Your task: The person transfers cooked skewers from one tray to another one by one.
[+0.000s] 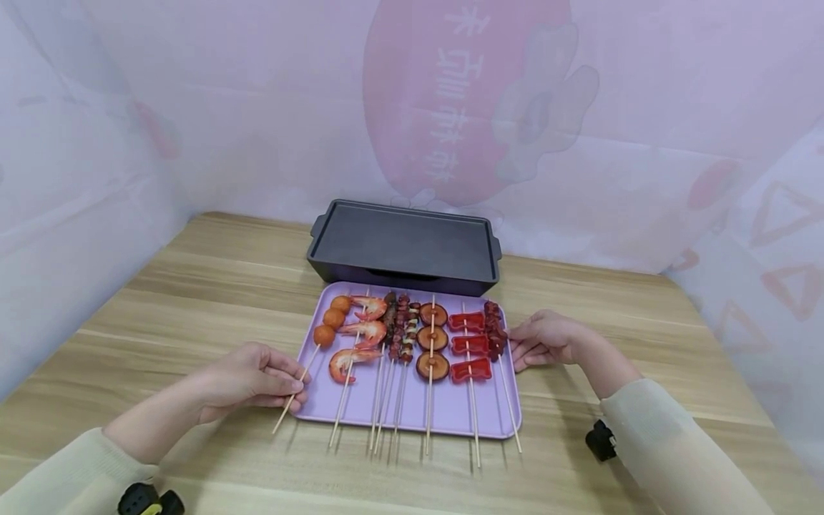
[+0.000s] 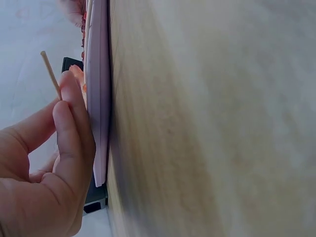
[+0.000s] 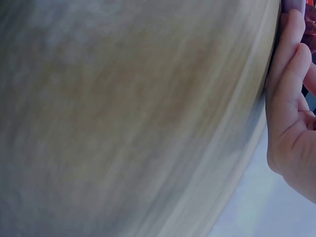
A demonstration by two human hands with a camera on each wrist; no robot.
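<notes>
A lilac tray (image 1: 405, 422) bears a row of skewers whose stick ends hang over its front rim. At its left front corner my left hand (image 1: 270, 379) pinches the stick of a skewer of orange balls (image 1: 324, 335); the stick (image 2: 50, 74) also shows between thumb and fingertips in the left wrist view. My right hand (image 1: 541, 340) grips the tray's right rim, beside a skewer of dark red meat (image 1: 494, 327). Between the hands lie a shrimp skewer (image 1: 350, 365), several thin meat skewers (image 1: 399, 329), a mushroom skewer (image 1: 432, 366) and a red pepper skewer (image 1: 470, 370).
Right behind the tray stands a black rectangular grill (image 1: 405, 239) with a flat top and side handles. Both rest on a wood-grain table (image 1: 212, 286). Pale printed cloth (image 1: 257, 107) encloses the back and sides.
</notes>
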